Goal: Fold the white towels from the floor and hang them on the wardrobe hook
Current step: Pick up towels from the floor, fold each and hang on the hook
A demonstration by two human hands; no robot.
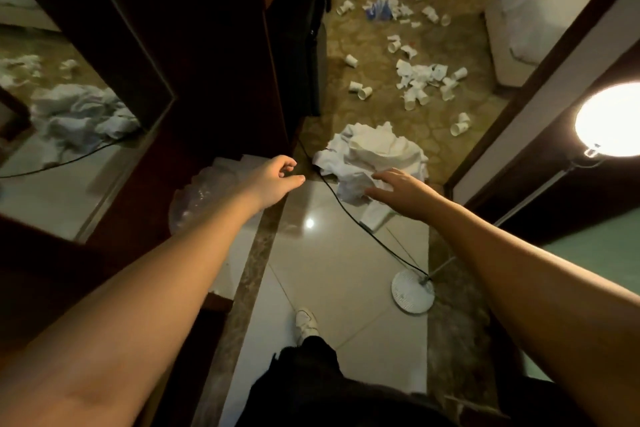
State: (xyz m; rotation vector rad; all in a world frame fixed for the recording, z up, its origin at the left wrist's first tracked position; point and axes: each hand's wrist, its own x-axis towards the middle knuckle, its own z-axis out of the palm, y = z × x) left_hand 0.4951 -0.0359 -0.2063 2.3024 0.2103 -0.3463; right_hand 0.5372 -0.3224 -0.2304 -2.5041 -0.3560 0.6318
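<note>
On the floor, towel heap (372,158), black cable (349,217) alongside; scattered cups (415,80)

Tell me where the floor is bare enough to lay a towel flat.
The pale glossy floor tiles are bare between the thin black cable and the brown marbled floor strip. A smaller patch lies past the round white lamp base. Crowded: the crumpled white towel heap and the scattered white paper cups beyond it.
</note>
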